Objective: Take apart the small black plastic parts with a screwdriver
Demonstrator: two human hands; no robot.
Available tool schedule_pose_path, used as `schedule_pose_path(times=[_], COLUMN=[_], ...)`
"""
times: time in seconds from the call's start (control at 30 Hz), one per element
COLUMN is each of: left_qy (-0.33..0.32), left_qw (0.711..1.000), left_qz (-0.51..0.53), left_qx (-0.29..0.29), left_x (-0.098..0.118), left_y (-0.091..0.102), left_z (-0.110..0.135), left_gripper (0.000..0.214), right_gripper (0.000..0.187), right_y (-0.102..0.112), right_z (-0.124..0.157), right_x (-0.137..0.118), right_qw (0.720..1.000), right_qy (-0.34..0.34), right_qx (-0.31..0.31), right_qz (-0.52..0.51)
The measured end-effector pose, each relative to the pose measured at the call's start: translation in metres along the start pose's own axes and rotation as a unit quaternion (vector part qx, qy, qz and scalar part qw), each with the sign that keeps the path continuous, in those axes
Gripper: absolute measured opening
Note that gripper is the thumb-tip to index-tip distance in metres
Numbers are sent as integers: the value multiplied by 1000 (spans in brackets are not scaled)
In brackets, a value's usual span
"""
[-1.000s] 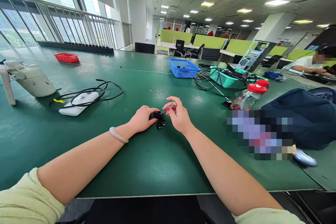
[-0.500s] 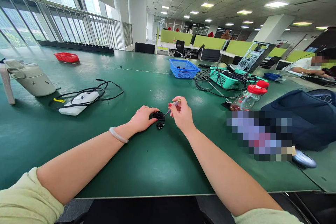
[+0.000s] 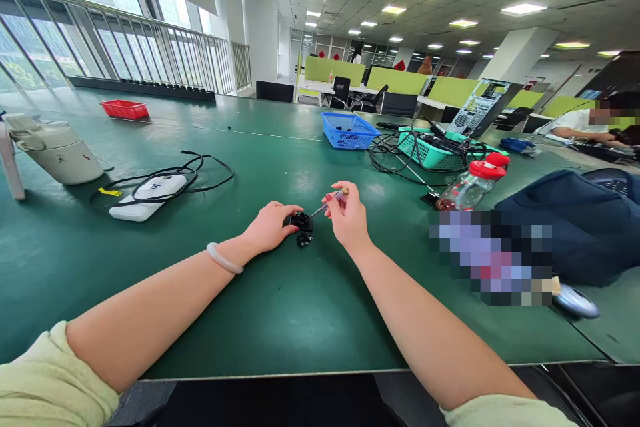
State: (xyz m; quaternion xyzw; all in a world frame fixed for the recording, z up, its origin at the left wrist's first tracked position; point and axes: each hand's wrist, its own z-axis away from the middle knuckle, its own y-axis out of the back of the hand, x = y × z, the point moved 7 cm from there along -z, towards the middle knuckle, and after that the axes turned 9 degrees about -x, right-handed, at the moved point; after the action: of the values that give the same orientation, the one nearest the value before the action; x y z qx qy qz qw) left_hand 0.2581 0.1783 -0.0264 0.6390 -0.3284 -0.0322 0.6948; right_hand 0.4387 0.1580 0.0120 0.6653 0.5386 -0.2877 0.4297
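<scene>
My left hand is closed on a small black part that it holds just above the green table. My right hand pinches a small screwdriver with a clear handle, and its thin tip points down and left onto the black part. A second small black piece lies on the table right under the held one. Both forearms stretch over the near table edge.
A white power bank with a coiled black cable lies at left, a beige kettle beyond it. Blue basket, teal basket with cables, red-capped bottle and dark bag are at right. Another person sits far right.
My right hand tilted the screwdriver flatter and drew its handle up and right. The black part rose slightly off the second piece. My left hand hardly moved.
</scene>
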Motion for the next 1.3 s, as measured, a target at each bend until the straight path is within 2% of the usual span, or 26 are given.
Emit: schedule_pose_path(times=[0.1,0.2,0.33,0.47,0.7,1.0,1.13,1.2,1.3], left_qy=[-1,-9,-23,-48,-38,-71,-81,-80,-59], left_qw=[1000,999,998,997,997,997,995,994,992], left_qz=[-22,-42,-59,-62,-69,-29,-17,-16,-6], left_qx=[6,14,18,26,28,28,49,69,109], left_x=[2,5,9,12,12,14,15,15,12], left_y=[2,4,5,6,7,7,10,13,20], left_z=[1,2,4,5,6,6,7,8,10], left_gripper=[48,46,43,35,41,38,39,40,41], right_gripper=[23,20,17,13,13,14,15,18,23], right_y=[3,-9,-31,-39,-17,-25,-23,-18,-2], right_z=[8,14,15,13,14,2,1,3,5], right_x=[-18,-31,-32,-29,-37,-15,-13,-18,-27], right_qw=[997,992,982,978,988,992,994,995,991], right_qy=[70,121,134,117,132,69,55,73,115], right_qx=[24,-31,-123,-159,-54,-89,-86,-63,22], right_qz=[-10,6,59,72,55,53,37,14,-62])
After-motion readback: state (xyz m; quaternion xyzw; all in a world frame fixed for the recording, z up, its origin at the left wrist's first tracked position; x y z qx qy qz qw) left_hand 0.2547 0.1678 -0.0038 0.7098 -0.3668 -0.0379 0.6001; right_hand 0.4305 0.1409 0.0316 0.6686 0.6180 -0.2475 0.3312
